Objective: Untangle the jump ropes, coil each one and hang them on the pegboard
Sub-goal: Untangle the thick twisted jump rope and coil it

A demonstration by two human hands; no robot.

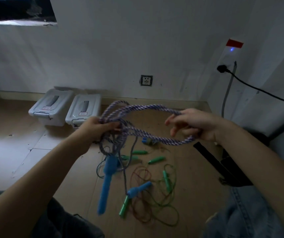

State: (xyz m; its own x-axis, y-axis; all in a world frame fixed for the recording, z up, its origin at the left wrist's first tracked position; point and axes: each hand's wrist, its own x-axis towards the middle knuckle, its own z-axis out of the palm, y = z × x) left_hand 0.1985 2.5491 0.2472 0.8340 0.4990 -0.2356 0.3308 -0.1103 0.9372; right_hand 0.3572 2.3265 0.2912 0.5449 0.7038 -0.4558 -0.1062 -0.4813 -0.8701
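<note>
Denim-clad knees (246, 213) frame the lower edge. Left hand (98, 128) grips bunched loops of the purple braided rope (137, 109); right hand (192, 123) holds the loops' far end, fingers curled around the strands. Two blue handles (107, 179) dangle below. Green-handled ropes (155, 191) lie tangled on the floor (189, 169).
</note>
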